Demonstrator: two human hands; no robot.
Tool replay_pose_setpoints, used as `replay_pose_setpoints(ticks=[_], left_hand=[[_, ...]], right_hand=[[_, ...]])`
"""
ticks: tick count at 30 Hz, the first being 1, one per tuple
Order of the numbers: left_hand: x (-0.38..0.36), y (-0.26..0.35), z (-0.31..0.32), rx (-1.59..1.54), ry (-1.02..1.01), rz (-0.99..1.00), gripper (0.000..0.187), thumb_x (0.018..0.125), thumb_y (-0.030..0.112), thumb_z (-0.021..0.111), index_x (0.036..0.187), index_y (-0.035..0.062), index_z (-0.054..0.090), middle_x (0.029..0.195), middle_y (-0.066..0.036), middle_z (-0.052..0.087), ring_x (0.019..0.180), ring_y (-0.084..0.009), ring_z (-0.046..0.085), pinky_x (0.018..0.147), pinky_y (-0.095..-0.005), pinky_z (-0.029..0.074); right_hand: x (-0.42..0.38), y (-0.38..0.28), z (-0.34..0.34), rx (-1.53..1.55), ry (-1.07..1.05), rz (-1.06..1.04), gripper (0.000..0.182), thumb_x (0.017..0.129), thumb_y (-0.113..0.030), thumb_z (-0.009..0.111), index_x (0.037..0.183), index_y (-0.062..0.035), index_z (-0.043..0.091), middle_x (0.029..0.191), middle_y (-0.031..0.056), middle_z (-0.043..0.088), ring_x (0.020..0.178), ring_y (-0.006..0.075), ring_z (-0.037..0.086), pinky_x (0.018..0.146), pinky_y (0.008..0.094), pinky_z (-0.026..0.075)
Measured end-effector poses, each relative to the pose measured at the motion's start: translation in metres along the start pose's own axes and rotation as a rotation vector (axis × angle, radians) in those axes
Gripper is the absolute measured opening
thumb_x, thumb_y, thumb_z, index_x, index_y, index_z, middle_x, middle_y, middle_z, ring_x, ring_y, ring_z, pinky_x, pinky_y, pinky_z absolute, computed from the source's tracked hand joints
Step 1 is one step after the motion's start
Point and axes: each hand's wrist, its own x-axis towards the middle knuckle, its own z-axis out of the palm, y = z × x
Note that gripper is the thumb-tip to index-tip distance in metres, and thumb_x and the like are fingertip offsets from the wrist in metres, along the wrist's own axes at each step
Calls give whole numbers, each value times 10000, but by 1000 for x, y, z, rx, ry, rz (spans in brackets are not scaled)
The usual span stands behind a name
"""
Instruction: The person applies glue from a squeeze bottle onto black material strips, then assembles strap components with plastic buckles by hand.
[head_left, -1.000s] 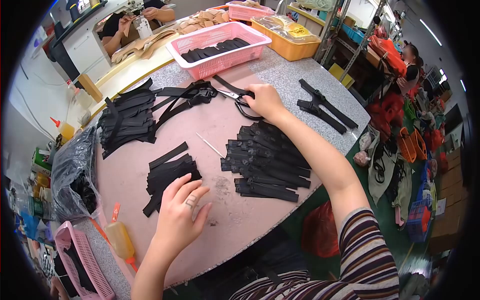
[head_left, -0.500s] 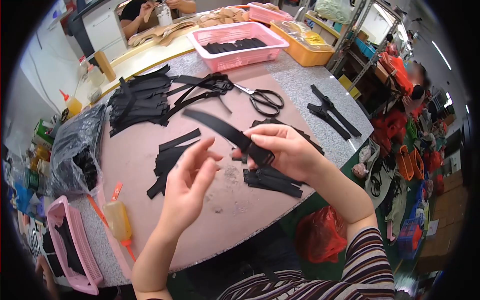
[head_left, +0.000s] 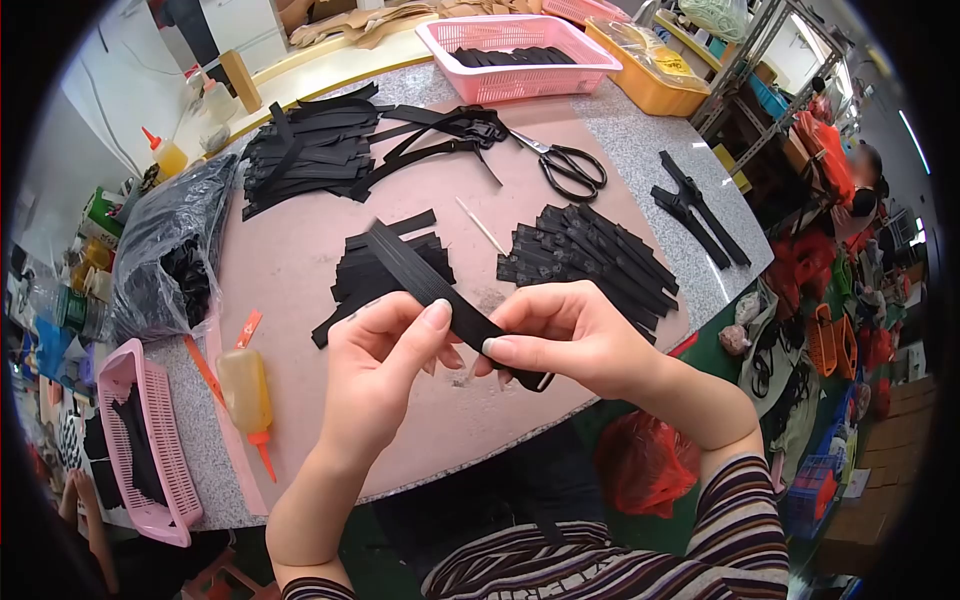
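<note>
The black strap (head_left: 420, 278) is raised over the near edge of the worktop (head_left: 640, 135), its long axis slanting from the far-left side down toward the near-right. Both hands are closed on it in thumb-and-finger pinches: the left hand (head_left: 385, 355) partway along, the right hand (head_left: 575, 345) just beside it, closer to the near end. The flat far end extends beyond the left hand, the nearer one to it, and overlaps the small strap pile (head_left: 365, 272) in view; the near end is partly hidden.
</note>
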Motion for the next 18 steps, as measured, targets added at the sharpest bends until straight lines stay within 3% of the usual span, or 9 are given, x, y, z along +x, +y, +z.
replay_pose_setpoints(ticks=[7, 18], left_hand=[[-7, -5, 4, -237, -48, -154, 236, 1017, 203, 626, 906, 9, 703, 830, -62, 719, 721, -98, 636, 663, -249, 455], [-20, -2, 3, -229, 14, -86, 222, 1016, 194, 636, 892, 14, 673, 835, -75, 716, 729, -100, 632, 684, -254, 479]], right_hand=[[-2, 10, 0, 49, -71, -69, 206, 1006, -119, 651, 1121, 47, 687, 978, 106, 737, 884, 129, 685, 812, 278, 554], [2, 21, -1, 240, -190, -7, 190, 999, -98, 653, 1140, 26, 622, 1035, 127, 735, 927, 154, 701, 857, 289, 558]])
